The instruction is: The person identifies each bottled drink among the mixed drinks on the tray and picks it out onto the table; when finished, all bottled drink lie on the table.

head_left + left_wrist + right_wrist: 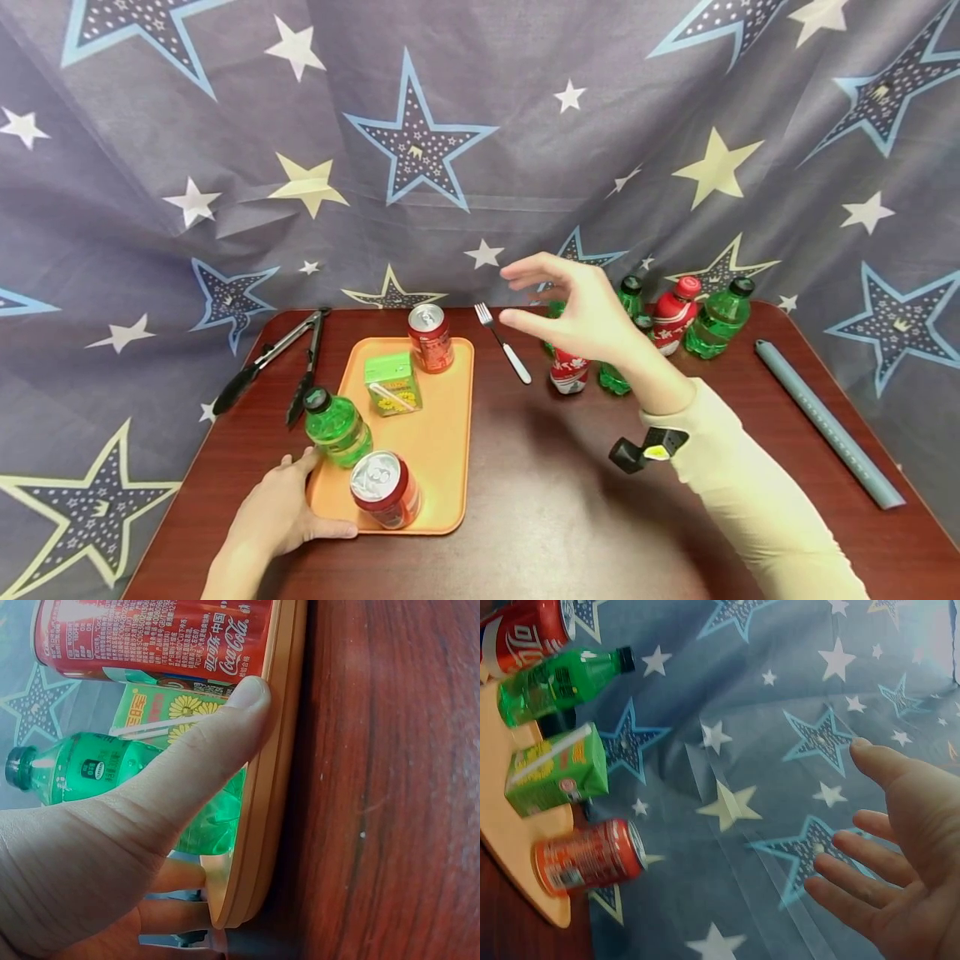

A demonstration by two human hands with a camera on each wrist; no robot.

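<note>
My left hand (281, 508) holds the near left corner of an orange tray (431, 467); its thumb (217, 742) lies against the front rim and its fingers reach along the left side. On the tray stand a green soda bottle (341, 433), a green juice box (393, 387) with a straw, a near Coca-Cola can (390, 492) and a far red can (431, 337). My right hand (577, 312) hovers right of the tray, thumb and fingers spread apart, with nothing between them. It partly covers several bottles behind it.
A fork (510, 354) lies right of the tray; black-handled tongs (300, 354) lie left. Several green bottles (718, 321) and red bottles (673, 317) stand at the back right. A long grey-blue bar (828, 425) lies near the table's right edge. A star-patterned cloth (480, 200) hangs behind.
</note>
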